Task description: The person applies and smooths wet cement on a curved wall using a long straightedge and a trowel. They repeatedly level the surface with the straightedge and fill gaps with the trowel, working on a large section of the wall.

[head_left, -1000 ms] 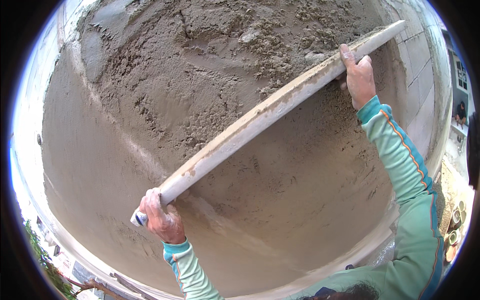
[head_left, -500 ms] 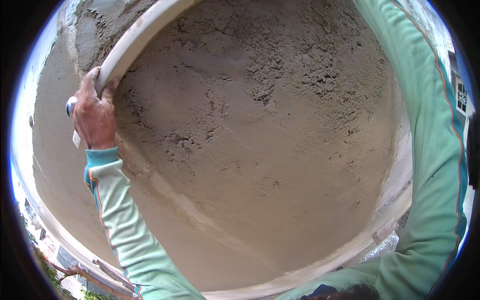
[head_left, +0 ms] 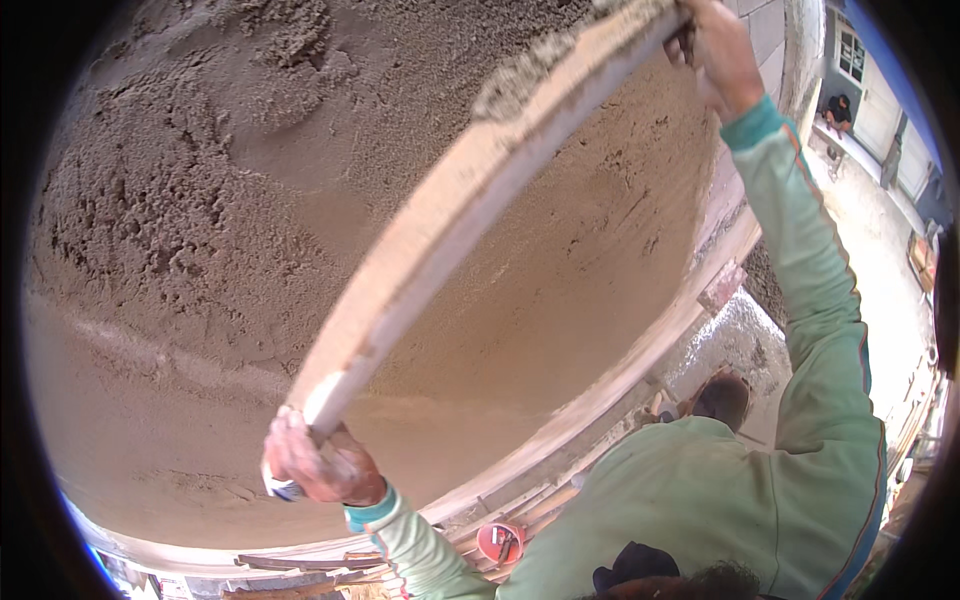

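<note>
- The long pale board (head_left: 440, 235) runs aslant from about 1 o'clock to 7 o'clock, in front of the mortared wall; whether its full length touches the wall, I cannot tell.
- The left hand (head_left: 320, 462), at between 7 and 8 o'clock, is clasped round the lower end, and the right hand (head_left: 718, 50), near half past 1, grips the upper part, fingers curled beneath it.
- With such wide-set holds, an equal push from both hands should serve best; more weight on one end would likely dig a groove there.
- A wet mortar clump (head_left: 525, 78) sits on the upper face, just past 12 o'clock. Tilting that face to cradle the load seems wise, as a jerk could drop it.
- The rough mortar (head_left: 170, 215) towards half past 9 is pitted and lumpy, so slow, short sawing strokes would probably drag less than one hard pull.
- The pale band (head_left: 170, 350) near 9 o'clock looks like a fair guide for depth.
- A red bucket (head_left: 500, 542) stands at 6 o'clock, below the wall; footing near it deserves care.
</note>
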Demonstrator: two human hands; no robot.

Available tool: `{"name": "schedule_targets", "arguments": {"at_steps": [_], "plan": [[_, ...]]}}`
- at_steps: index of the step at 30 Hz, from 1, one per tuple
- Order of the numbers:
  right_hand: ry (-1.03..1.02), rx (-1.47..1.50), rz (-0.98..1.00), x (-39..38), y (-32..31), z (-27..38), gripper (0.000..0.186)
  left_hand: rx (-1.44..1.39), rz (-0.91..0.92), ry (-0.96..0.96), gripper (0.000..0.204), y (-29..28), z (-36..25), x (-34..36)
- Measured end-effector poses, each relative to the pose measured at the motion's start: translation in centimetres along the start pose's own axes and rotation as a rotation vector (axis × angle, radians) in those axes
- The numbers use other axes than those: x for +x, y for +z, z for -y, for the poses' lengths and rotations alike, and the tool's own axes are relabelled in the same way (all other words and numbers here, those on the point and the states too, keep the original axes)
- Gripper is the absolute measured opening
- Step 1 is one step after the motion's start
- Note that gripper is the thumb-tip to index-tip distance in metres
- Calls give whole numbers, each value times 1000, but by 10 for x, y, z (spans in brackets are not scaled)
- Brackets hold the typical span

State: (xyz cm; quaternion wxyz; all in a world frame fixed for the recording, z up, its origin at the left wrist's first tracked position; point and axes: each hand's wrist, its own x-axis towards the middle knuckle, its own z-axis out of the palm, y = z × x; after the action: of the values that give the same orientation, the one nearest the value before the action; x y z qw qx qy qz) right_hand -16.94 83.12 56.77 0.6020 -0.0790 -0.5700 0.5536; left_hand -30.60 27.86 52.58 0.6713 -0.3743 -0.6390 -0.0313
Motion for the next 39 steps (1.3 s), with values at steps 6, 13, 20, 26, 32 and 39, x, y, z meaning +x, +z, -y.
{"name": "schedule_targets", "arguments": {"at_steps": [6,13,20,26,32,39], "plan": [[448,43,-323,-252,-60,-174,17,-267,411,-318,36,-7,-98,-199],[943,193,-411,-400,-83,-298,20,-144,664,-442,41,8,-105,-293],[1090,163,-344,-426,-78,-367,27,-94,790,-551,24,17,-119,-327],[920,257,-214,-385,-63,-336,26,-63,672,-575,30,17,-112,-330],[672,143,-143,-307,-42,-268,23,-10,590,-508,39,18,-90,-287],[526,192,-178,-246,-22,-214,23,3,383,-379,44,36,-81,-242]]}}
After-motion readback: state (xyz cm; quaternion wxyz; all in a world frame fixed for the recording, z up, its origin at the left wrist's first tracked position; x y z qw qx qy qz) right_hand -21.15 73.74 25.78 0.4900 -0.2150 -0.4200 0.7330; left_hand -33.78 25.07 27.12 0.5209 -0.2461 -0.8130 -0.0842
